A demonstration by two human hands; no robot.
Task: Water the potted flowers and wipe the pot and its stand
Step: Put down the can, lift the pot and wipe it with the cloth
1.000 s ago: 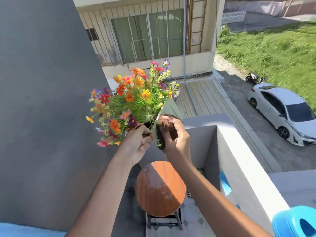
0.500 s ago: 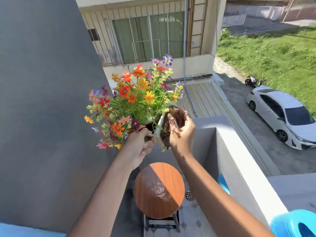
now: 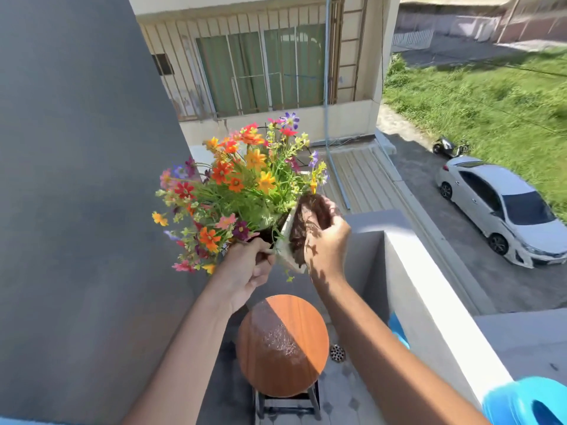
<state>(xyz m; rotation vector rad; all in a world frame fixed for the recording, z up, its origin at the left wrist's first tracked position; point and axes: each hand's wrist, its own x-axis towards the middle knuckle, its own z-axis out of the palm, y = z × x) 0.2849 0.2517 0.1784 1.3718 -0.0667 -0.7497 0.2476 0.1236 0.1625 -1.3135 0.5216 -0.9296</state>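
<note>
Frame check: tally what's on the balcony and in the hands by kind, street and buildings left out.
Hands: 2, left hand and right hand
Flower pots: 1, pot held tilted in the air, flowers in it
Cloths: 1, brown cloth against the pot
Stools: 1, round wooden stool, wet patch on top
Blue plastic items: 2, and
Floor drains: 1, drain
Total: 8

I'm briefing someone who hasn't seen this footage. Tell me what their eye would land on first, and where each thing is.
First, the bright bunch of flowers at centre, its pot tilted, lifted above the round wooden stool. The left hand grips the pot from below while the right hand presses a brown cloth against its side. Water glistens on the stool top, and a white car is parked below on the right.
</note>
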